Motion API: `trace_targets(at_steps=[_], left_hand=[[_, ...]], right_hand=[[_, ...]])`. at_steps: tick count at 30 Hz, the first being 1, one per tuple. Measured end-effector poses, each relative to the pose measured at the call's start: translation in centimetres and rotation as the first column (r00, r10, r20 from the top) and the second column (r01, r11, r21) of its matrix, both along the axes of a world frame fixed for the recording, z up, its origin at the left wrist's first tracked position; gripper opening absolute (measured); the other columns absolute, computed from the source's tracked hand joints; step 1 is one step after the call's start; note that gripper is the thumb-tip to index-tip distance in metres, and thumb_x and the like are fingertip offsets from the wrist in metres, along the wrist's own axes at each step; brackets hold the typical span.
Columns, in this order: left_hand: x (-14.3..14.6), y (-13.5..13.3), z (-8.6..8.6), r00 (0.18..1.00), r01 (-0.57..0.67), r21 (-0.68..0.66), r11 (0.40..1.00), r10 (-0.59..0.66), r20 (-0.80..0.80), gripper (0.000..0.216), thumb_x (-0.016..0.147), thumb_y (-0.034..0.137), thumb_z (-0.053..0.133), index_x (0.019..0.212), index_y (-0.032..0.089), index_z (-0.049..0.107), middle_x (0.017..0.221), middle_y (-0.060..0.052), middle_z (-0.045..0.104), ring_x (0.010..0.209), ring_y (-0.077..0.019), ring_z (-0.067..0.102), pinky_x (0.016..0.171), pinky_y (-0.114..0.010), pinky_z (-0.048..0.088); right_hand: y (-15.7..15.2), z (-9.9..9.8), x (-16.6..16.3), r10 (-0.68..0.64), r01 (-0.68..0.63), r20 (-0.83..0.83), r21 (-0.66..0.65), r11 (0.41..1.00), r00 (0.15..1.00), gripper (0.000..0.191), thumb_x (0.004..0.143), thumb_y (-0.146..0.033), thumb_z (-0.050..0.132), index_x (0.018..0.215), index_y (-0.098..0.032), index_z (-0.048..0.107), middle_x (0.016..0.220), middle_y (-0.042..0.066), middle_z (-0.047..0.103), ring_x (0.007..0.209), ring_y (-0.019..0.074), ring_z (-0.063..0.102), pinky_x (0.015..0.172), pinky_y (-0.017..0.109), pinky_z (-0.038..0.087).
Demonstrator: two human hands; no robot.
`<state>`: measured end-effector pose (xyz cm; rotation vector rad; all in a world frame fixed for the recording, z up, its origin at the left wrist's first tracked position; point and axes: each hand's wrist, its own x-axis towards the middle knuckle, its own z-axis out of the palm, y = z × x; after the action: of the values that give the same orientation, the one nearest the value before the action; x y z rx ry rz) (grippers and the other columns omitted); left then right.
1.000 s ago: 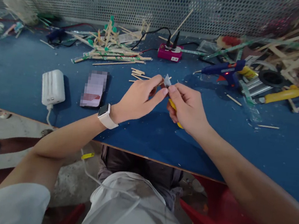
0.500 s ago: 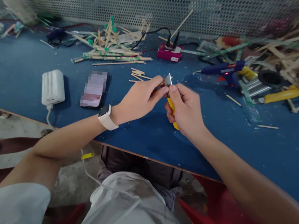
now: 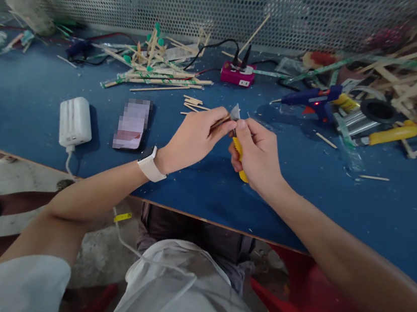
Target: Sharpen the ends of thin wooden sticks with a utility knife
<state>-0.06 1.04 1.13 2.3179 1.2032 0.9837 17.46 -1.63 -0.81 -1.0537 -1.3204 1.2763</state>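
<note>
My right hand (image 3: 257, 149) is wrapped round a yellow utility knife (image 3: 237, 147); its bare blade points up and away from me. Close beside it, my left hand (image 3: 199, 134) pinches a thin wooden stick (image 3: 220, 122), mostly covered by the fingers. Blade and stick meet near the fingertips, but I cannot see exactly where they touch. Just behind the left hand, several short cut sticks (image 3: 192, 102) lie on the blue table (image 3: 189, 186).
At the left are a white power bank (image 3: 75, 122) and a phone (image 3: 132, 124). Behind lie bundled sticks (image 3: 157, 76) and a pink power strip (image 3: 237, 73). A blue glue gun (image 3: 314, 100), a yellow-handled tool (image 3: 393, 134) and a stick pile (image 3: 415, 85) are at the right.
The knife has turned slightly in my right hand's grip, its blade leaning a little more to the left. Both hands stay nearly in place.
</note>
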Motion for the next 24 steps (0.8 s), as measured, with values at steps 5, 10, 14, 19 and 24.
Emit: trace_targets(at_steps=[5,10,14,19,24], left_hand=[[0.1,-0.3,0.0,0.999,-0.026,0.006,1.000,0.026,0.028,0.049,0.111,0.053,0.053,0.076,0.024,0.038,0.064,0.004,0.047,0.059,-0.0131,0.045,0.061,-0.031,0.033],[0.3,-0.7,0.2,0.999,-0.019,0.024,1.000,0.019,0.029,0.044,0.116,0.050,0.041,0.081,0.024,0.046,0.066,0.003,0.050,0.057,-0.0134,0.046,0.061,-0.032,0.034],[0.2,-0.9,0.3,0.999,-0.026,0.021,0.999,0.025,0.038,0.035,0.117,0.041,0.037,0.094,0.024,0.057,0.072,0.002,0.057,0.056,-0.0129,0.048,0.061,-0.032,0.036],[0.0,-0.8,0.3,1.000,-0.016,0.016,1.000,0.016,0.026,0.031,0.117,0.038,0.040,0.095,0.024,0.059,0.073,0.002,0.059,0.057,-0.0130,0.051,0.062,-0.032,0.039],[-0.1,-0.7,0.3,1.000,-0.006,0.026,1.000,0.005,0.017,0.030,0.117,0.035,0.041,0.095,0.024,0.058,0.071,0.002,0.059,0.056,-0.0128,0.051,0.060,-0.031,0.037]], right_hand=[[-0.2,0.4,-0.3,-0.038,0.037,-0.038,-0.015,0.999,0.999,0.049,0.101,-0.071,0.066,0.087,-0.024,0.059,0.052,-0.008,0.048,0.033,0.0076,0.040,0.033,0.021,0.032],[-0.3,0.9,0.1,-0.060,0.061,-0.029,0.032,0.998,0.998,0.044,0.106,-0.064,0.063,0.086,-0.025,0.058,0.053,-0.008,0.047,0.034,0.0081,0.039,0.034,0.022,0.033],[-0.4,1.0,0.4,-0.043,0.042,0.017,0.045,0.998,0.999,0.046,0.105,-0.067,0.061,0.087,-0.026,0.060,0.052,-0.007,0.047,0.035,0.0088,0.039,0.035,0.024,0.033],[-0.3,1.0,0.7,-0.022,0.020,0.039,0.047,0.999,0.999,0.048,0.104,-0.070,0.061,0.085,-0.026,0.061,0.051,-0.007,0.046,0.036,0.0097,0.039,0.035,0.026,0.031],[-0.3,1.0,0.9,-0.005,0.004,0.029,0.042,0.999,1.000,0.045,0.106,-0.066,0.060,0.086,-0.026,0.061,0.051,-0.007,0.045,0.036,0.0097,0.037,0.035,0.026,0.031]])
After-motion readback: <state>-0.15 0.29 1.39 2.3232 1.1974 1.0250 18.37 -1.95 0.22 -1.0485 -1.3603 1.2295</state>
